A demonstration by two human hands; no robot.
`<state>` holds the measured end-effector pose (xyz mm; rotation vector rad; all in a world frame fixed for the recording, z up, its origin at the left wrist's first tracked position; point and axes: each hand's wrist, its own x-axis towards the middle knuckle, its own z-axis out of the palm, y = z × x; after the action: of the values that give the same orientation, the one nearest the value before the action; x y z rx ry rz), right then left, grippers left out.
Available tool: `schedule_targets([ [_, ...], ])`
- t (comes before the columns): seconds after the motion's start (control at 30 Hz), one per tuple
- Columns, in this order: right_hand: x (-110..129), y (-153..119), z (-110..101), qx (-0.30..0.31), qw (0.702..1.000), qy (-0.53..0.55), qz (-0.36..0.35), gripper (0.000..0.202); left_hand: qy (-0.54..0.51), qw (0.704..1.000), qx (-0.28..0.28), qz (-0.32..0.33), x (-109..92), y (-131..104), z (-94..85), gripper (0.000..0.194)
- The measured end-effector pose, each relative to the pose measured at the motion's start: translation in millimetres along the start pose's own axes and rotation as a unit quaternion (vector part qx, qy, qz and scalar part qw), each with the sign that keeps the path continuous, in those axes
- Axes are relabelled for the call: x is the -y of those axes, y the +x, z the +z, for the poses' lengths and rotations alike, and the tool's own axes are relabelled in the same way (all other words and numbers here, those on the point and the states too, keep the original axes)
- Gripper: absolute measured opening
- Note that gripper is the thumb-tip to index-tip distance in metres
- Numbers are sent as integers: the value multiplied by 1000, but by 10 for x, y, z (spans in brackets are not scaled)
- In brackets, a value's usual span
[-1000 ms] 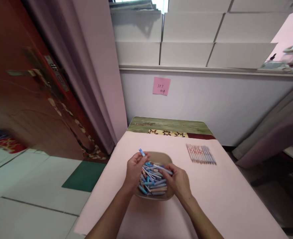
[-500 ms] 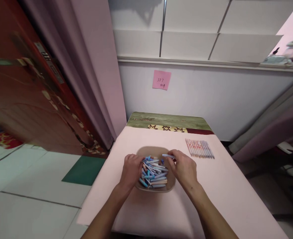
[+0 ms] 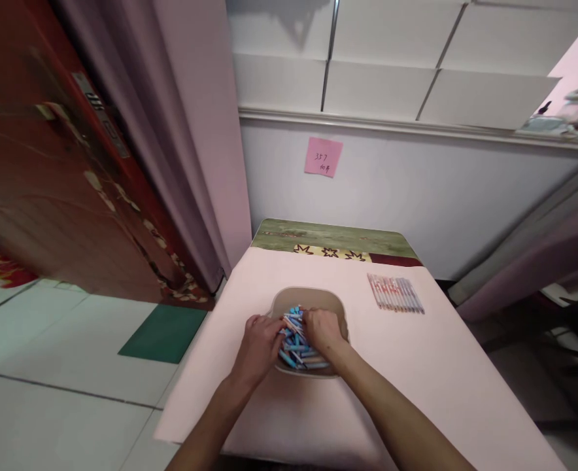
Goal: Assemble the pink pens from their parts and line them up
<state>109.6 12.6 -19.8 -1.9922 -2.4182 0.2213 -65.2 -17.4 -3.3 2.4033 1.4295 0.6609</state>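
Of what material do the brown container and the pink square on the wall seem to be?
Container: probably plastic with a matte finish, judging by its smooth, rounded rim. Pink square: matte paper, it seems; thin, flat and handwritten on.

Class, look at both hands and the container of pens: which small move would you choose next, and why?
I would probably lift the right hand slightly. It covers part of the crossed, jumbled pens in the container, and its fingertips are hidden. The left hand could stay by the left rim.
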Motion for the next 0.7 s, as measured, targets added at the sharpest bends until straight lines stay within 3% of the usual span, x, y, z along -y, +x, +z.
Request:
schedule_targets([
  [0.3, 144, 129, 19, 8, 999, -18, -31, 19, -42, 996, -68, -40, 100, -22, -18, 18],
  [0.43, 56, 47, -71, -17, 1000, -1, -14, 20, -87, 990, -94, -64, 94, -22, -64, 18],
  [0.5, -39, -2, -134, -55, 997, 59, 5, 21, -150, 978, -114, -93, 94, -4, -94, 17],
  [0.6, -153, -57, -204, -128, 955, 266, 24, 23, -304, 931, -126, -158, 52, 87, -104, 17],
  [0.7, -152, -91, -209, -105, 860, 499, 11, 29, -491, 838, -105, -211, -78, 236, -43, 26],
])
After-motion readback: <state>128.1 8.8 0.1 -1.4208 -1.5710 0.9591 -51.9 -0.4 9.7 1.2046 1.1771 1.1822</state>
